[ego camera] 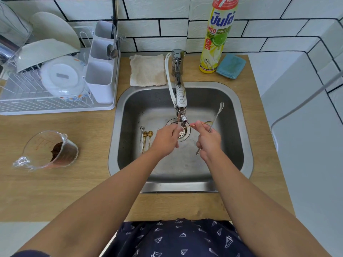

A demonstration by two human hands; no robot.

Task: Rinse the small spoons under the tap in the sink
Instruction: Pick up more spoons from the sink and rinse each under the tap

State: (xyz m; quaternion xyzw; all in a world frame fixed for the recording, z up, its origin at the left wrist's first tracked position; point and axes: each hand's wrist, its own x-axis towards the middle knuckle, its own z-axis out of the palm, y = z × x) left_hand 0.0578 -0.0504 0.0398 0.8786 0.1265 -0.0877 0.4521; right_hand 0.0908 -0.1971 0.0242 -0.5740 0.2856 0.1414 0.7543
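My right hand (208, 143) is closed on two small spoons over the sink (239, 127). One is a long silver spoon (217, 115) with its bowl pointing up and away. The other is a thin gold spoon (201, 124) lying crosswise, its handle pointing left toward the tap spout (181, 108). My left hand (166, 140) is just left of the spout's outlet, with its fingertips pinched together in the thin water stream; whether they grip anything is hidden. Three more small spoons (145, 136), one silver and two gold, lie side by side on the sink floor, left of the drain strainer (183, 133).
A dish rack (46, 101) with plates, bowls and a cutlery holder stands at back left. A glass measuring jug (50, 149) with brown residue lies on the wooden counter, left of the sink. Behind the sink are a folded cloth (147, 70), a detergent bottle (217, 38) and a blue sponge (231, 65).
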